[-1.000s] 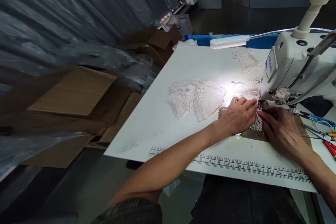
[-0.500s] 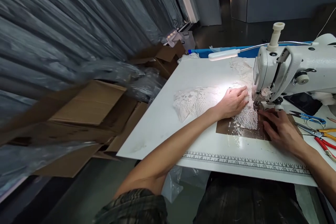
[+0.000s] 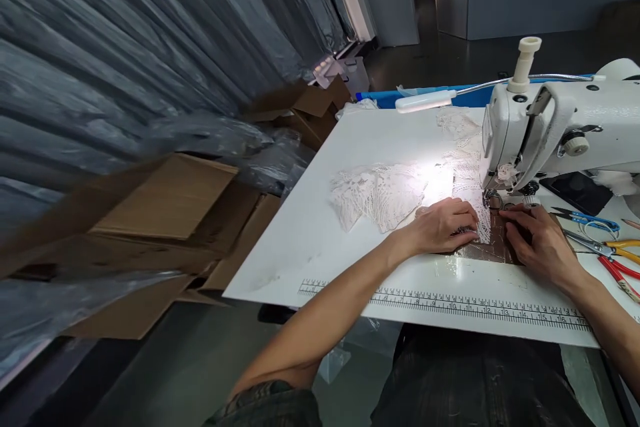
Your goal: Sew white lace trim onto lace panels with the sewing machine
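White lace fabric (image 3: 377,193) lies on the white table, and part of it runs under the needle area of the white sewing machine (image 3: 565,123). With curled fingers, my left hand (image 3: 445,225) grips the lace just in front and left of the needle. My right hand (image 3: 540,240) rests to the right of the lace, fingers spread, its index fingertip near the presser foot. Beneath both hands is a brown plate (image 3: 493,250). Nothing shows between my right fingers.
Blue scissors (image 3: 590,220), yellow-handled scissors (image 3: 613,250) and a red-handled tool (image 3: 620,277) lie at the right. A lamp (image 3: 425,101) lights the lace. A printed ruler (image 3: 470,307) follows the front edge. Open cardboard boxes (image 3: 165,197) stand at the left.
My left hand has moved toward the table's front edge, and its fingers have gone from flat on the lace to curled around it. My right hand has barely shifted.
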A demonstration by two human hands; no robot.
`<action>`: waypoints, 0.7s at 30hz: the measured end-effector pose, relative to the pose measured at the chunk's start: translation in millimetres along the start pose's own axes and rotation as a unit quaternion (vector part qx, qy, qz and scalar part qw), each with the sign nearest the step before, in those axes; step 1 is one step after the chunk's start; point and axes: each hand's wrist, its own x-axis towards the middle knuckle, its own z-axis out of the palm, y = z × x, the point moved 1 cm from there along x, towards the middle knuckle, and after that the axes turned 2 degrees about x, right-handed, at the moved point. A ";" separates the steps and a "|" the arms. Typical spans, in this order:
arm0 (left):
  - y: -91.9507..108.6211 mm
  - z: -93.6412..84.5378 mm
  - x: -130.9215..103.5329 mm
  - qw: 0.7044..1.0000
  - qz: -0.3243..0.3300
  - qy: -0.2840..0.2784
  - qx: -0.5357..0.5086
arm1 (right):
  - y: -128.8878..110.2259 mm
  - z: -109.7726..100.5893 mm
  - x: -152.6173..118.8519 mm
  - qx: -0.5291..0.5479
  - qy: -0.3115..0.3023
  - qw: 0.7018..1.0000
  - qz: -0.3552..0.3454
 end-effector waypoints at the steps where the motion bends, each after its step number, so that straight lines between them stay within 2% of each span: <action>1: -0.1 0.3 -0.6 1.000 -0.006 -0.001 0.000 | 0.6 0.2 0.0 -0.002 0.000 1.000 -0.001; 6: 3.3 2.9 -1.2 0.999 -0.032 0.023 0.004 | -0.3 -2.2 0.6 -0.001 -0.010 1.000 -0.021; 11: 7.6 4.5 1.3 0.993 -0.083 0.072 -0.030 | -11.0 -2.3 3.5 0.028 -0.096 0.993 -0.055; 13: 7.3 4.0 1.4 0.990 -0.094 0.097 -0.033 | -15.5 0.4 5.7 0.026 -0.101 0.993 -0.057; 18: 5.2 2.7 0.1 0.995 -0.011 0.094 0.002 | -19.5 4.4 9.1 0.043 -0.071 0.996 -0.044; 21: 4.5 2.5 0.0 0.995 -0.006 0.102 -0.012 | -15.4 3.5 7.4 0.033 -0.056 0.997 -0.033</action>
